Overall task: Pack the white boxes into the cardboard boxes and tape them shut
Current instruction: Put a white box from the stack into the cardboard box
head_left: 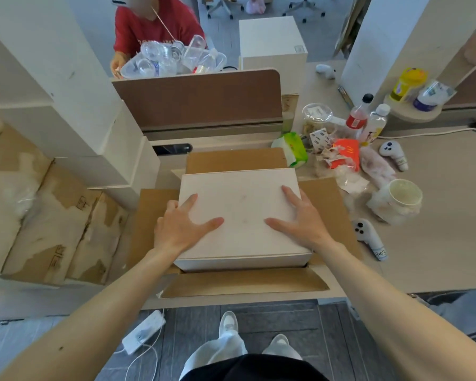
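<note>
The white box (242,204) sits in the mouth of the open cardboard box (245,284), its lid above the brown flaps that fold out to the left, right, far and near sides. Both hands grip it. The left hand (180,226) lays thumb and forefinger flat on the lid while its other fingers curl over the left edge, and the right hand (300,221) mirrors this at the right edge. The cardboard box rests at the near edge of the pale tabletop (437,243). Just right of it lie a white controller (368,237) and a white cup (399,199). Farther off are a second controller (393,154), an orange wrapper (345,155), a green tissue pack (293,148) and two bottles (356,119). To the left, more white boxes (66,105) are stacked above flattened, torn cardboard (52,215). A brown divider panel (198,97) stands at the far side. Beyond it a person in a red shirt (154,26) is behind a clear bin of plastic containers (173,61). A power strip (144,331) lies on the floor near the feet.
</note>
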